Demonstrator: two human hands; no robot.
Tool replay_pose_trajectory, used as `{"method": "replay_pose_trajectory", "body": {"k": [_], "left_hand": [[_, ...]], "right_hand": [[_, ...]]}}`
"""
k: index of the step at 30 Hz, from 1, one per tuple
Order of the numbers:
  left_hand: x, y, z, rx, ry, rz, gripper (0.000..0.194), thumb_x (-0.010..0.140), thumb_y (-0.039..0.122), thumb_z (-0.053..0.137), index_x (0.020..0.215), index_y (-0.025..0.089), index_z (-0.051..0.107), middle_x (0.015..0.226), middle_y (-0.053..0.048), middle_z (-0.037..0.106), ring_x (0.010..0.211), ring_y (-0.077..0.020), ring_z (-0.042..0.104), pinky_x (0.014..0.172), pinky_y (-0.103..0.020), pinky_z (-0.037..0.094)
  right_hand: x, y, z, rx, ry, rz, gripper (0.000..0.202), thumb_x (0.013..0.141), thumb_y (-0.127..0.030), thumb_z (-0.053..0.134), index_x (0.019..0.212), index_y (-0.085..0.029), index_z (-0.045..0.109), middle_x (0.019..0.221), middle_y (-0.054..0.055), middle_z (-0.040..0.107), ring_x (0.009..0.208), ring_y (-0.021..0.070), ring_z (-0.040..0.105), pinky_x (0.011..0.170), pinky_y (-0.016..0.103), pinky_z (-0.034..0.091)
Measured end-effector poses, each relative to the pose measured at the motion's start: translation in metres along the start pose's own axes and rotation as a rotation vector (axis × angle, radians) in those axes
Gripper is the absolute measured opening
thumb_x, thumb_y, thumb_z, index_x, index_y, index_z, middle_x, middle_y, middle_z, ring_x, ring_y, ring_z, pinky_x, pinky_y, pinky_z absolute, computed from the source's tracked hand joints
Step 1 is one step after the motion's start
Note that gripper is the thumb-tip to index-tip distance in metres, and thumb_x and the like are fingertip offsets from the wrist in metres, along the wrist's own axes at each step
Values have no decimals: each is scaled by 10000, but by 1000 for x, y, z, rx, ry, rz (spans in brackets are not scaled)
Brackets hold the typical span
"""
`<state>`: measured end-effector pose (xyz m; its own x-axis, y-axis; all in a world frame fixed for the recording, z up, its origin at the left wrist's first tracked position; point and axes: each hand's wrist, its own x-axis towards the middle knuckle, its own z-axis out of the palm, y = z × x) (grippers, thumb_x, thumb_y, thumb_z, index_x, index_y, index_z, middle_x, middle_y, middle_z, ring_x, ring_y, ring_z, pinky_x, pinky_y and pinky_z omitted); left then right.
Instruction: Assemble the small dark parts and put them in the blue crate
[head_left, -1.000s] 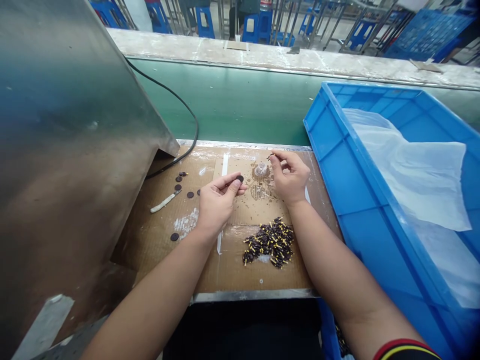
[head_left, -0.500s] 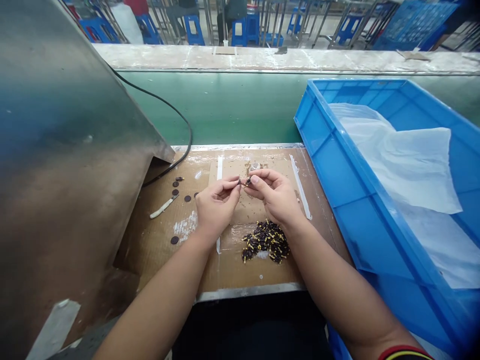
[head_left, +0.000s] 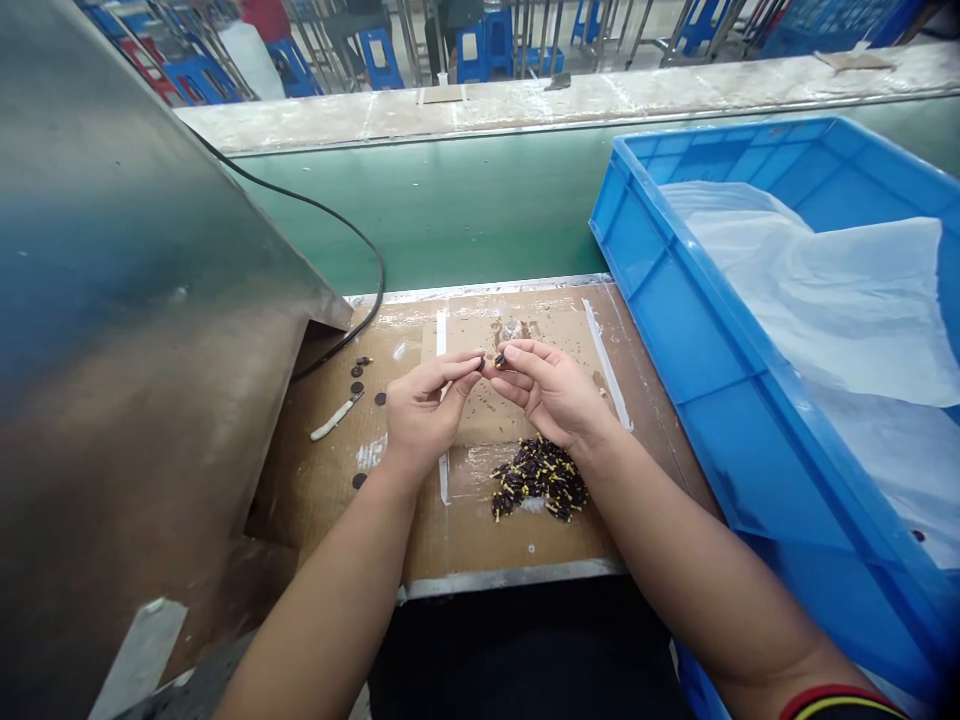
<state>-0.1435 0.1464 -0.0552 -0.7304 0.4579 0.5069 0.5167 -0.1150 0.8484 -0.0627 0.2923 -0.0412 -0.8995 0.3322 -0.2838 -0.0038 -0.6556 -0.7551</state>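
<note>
Over the cardboard-covered bench, my left hand (head_left: 429, 408) pinches a small dark disc (head_left: 481, 363) between thumb and fingertips. Close beside it, my right hand (head_left: 553, 392) grips a small black-and-yellow piece (head_left: 500, 360) between thumb and forefinger. The fingertips of both hands nearly meet, and whether the two parts touch is too small to tell. Below my right hand lies a heap of similar black-and-yellow pieces (head_left: 536, 475). Several dark discs (head_left: 357, 387) are scattered to the left, near a white-handled knife (head_left: 336, 416).
A blue crate (head_left: 720, 330) with white sheets (head_left: 840, 290) stands on the right. On the left rises a metal housing (head_left: 150, 330), with a black cable (head_left: 330, 208) looping behind it. A green belt (head_left: 450, 210) runs beyond the bench. A small clear item (head_left: 512, 330) sits behind my hands.
The camera view has tilted slightly. Both hands stay together over the board, with the black-and-yellow piece shifted a little in my right fingers. A dark disc now shows in the crate.
</note>
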Motion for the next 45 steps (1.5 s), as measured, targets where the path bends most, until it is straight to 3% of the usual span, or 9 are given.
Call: {"method": "replay_pose_trajectory", "body": {"k": [3,8,13,16,20,24,31,37,45], "left_hand": [[-1,2,2,-122,40,-195,107,822,228,777,928,228,787,1024,-70,754,954,-188,716,933,-335,583],[-2,-4,7,-456,89,-459,204,736,288,861,896,189,782,908,-78,757,808,-145,705,838,-274,578],[-1,-3,9,-740,140,-679,218,686,281,895,807,165,756,896,-59,752,812,-105,695,805,-205,562],[0,-3,8,-843,157,-758,210,695,265,885,825,165,753,916,-46,747,816,-95,687,806,-189,563],[0,-4,6,-912,155,-782,200,725,262,865,860,163,757,937,-36,739,829,-85,677,807,-171,559],[-1,-4,7,-902,151,-750,186,728,286,867,845,192,758,935,-25,740,839,-82,676,835,-175,556],[-3,-2,17,-841,234,-683,144,758,251,845,870,217,760,1003,-19,747,902,-83,682,912,-200,539],[-3,7,19,-844,277,-691,161,724,231,858,852,218,760,1012,-23,743,911,-112,683,952,-262,545],[-6,18,33,-832,238,-683,140,736,248,853,843,234,763,986,-19,750,937,-121,695,998,-294,540]], "right_hand": [[0,0,0,-25,-4,-9,269,726,-350,856,873,-210,679,859,12,752,854,152,741,778,262,634],[-1,4,1,-139,6,-80,320,748,-440,832,901,-220,658,876,27,767,862,174,751,771,303,636],[-4,6,1,-353,44,-361,264,800,-429,797,880,-204,682,833,32,752,817,167,737,592,238,565],[-9,7,5,-456,60,-489,210,823,-375,784,834,-197,675,803,27,735,773,152,714,647,263,575],[-13,9,11,-511,55,-582,137,847,-325,756,897,-221,683,847,10,723,788,146,695,751,307,595],[-14,12,13,-508,-9,-575,115,872,-329,729,954,-249,725,929,9,748,851,159,712,833,348,613],[-14,15,13,-468,45,-590,181,881,-311,722,1050,-247,716,1017,34,751,938,191,728,850,378,634],[-18,17,15,-470,8,-610,182,888,-319,716,1058,-255,709,1047,34,753,961,199,734,874,393,640],[-22,9,14,-406,38,-614,168,899,-327,706,1047,-246,703,1007,41,760,940,196,743,912,407,636]]}}
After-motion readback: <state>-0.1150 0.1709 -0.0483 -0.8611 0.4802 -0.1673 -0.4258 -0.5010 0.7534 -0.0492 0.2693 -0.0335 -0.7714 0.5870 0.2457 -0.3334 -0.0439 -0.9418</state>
